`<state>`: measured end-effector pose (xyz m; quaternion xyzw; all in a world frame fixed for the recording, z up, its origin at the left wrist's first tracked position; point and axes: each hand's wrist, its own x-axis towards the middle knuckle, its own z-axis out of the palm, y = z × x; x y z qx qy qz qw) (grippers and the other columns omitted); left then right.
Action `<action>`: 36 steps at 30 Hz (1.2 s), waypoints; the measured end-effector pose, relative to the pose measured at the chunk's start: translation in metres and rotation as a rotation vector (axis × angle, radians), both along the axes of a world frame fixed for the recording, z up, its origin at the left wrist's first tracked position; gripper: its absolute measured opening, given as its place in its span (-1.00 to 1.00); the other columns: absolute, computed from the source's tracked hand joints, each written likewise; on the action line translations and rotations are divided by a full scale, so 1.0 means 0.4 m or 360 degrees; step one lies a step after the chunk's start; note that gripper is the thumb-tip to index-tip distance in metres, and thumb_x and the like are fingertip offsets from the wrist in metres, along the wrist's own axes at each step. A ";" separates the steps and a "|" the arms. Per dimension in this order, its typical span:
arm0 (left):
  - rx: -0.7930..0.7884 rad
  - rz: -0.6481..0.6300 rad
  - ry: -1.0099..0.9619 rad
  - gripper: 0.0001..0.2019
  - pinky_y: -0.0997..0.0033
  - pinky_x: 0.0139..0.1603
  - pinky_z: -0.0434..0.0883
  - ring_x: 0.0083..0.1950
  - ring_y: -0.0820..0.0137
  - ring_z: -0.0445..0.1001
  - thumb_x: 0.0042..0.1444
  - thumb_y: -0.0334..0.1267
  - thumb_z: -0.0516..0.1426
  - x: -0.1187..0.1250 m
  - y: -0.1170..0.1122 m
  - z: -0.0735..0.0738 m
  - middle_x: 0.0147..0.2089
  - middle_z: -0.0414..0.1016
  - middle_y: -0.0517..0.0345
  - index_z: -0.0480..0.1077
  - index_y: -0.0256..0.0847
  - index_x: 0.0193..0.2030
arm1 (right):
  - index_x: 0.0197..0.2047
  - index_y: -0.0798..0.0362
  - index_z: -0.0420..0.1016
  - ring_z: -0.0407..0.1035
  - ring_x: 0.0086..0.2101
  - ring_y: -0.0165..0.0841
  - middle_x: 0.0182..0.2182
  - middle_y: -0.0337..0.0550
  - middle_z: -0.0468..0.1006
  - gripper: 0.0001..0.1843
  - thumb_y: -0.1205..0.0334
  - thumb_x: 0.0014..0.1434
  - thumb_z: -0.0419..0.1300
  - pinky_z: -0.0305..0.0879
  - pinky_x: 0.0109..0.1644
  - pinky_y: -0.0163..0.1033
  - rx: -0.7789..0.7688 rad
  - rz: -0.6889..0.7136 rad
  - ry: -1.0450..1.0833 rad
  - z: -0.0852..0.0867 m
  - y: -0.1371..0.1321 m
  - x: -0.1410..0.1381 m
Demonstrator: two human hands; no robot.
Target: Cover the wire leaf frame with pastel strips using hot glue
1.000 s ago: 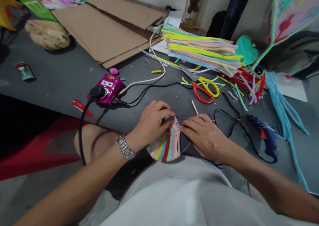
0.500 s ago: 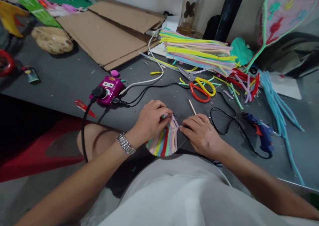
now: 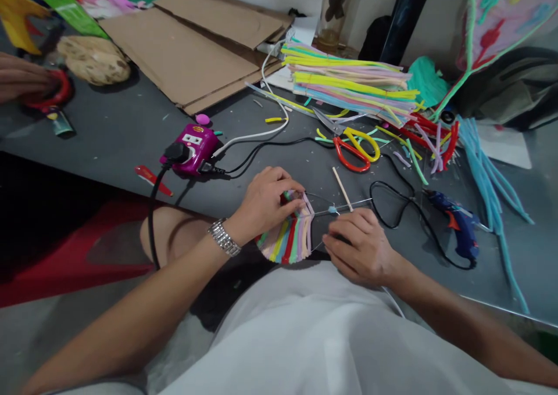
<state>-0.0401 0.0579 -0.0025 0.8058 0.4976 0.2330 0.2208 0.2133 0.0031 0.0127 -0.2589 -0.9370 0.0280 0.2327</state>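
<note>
My left hand (image 3: 272, 200) is closed on a fan-shaped piece of striped pipe cleaners (image 3: 285, 238), its thumb and fingers pinching the upper part. Thin wire (image 3: 322, 212) extends from the piece's right side, with a small light-blue bit (image 3: 332, 209) on it. My right hand (image 3: 360, 247) is just right of the piece, apart from it, with fingers curled in. A fine wire runs toward its fingertips, but what they grip is hidden. A beige pipe cleaner (image 3: 342, 189) lies on the table, its near end beside my right knuckles.
Red-and-yellow-handled scissors (image 3: 351, 145), a purple power adapter (image 3: 192, 149) and a blue glue gun (image 3: 457, 223) with its cord lie on the grey table. Behind are bundled pipe cleaners (image 3: 349, 81) and cardboard (image 3: 183, 52). Another person's hand (image 3: 24, 78) grips a red-handled tool (image 3: 58, 90).
My right hand has moved right, away from the striped piece, uncovering the wire and light-blue bit. Another person's hand has appeared at the left, on the red-handled tool. My left hand keeps its hold.
</note>
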 end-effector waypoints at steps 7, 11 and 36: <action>-0.0042 0.0083 -0.0081 -0.85 0.17 0.02 0.34 -0.09 0.23 0.44 0.23 -0.16 0.25 0.003 0.010 -0.010 -0.19 0.53 0.10 0.64 -0.10 -0.16 | -0.12 0.11 0.60 0.32 -0.24 -0.29 -0.33 -0.13 0.58 -0.86 0.38 0.35 0.19 0.13 -0.14 -0.10 0.0100 0.0059 -0.0089 -0.034 -0.050 -0.007; -0.0084 0.0095 -0.0133 -0.83 0.18 0.04 0.35 -0.08 0.24 0.46 0.24 -0.15 0.24 -0.001 0.013 -0.004 -0.19 0.54 0.09 0.64 -0.13 -0.16 | -0.06 0.12 0.59 0.25 -0.29 -0.29 -0.39 -0.15 0.51 -0.76 0.39 0.41 0.08 0.03 -0.22 -0.10 0.0160 0.0108 -0.0139 -0.025 -0.046 -0.040; 0.0196 0.0032 0.0101 -0.79 0.15 -0.01 0.33 -0.08 0.22 0.44 0.33 -0.15 0.18 0.000 0.008 -0.028 -0.16 0.51 0.07 0.66 -0.06 -0.09 | -0.30 0.12 0.54 0.08 -0.38 -0.29 -0.48 -0.16 0.39 -0.86 0.43 0.29 0.17 -0.16 -0.27 -0.11 0.0345 0.0008 -0.0174 -0.068 -0.058 -0.053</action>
